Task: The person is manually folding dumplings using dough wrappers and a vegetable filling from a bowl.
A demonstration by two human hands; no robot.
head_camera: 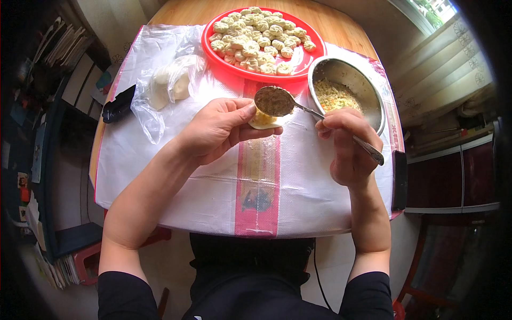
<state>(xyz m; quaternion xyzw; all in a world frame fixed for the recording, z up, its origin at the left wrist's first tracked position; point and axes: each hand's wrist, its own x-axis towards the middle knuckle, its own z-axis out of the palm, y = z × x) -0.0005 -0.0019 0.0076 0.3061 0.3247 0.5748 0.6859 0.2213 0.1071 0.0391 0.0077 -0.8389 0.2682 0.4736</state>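
Note:
A round dough wrapper (264, 125) lies on the fingers of my left hand (220, 128), with yellowish filling (264, 117) on it. My right hand (350, 138) grips the handle of a metal spoon (275, 101). The spoon's bowl is tilted over the wrapper, its back towards me and smeared with filling, and hides part of the wrapper. Just beyond my right hand stands a steel bowl (370, 86) with chopped filling (338, 96) inside. At the far side, a red round tray (208, 46) bears many pleated buns (256, 40).
A clear plastic bag (150, 124) wraps a lump of dough (172, 84) at the left. Beside it is a black object (118, 106) at the table edge. A dark phone-like object (399, 180) sits at the right edge. A white woven sheet (192, 200) covers the table.

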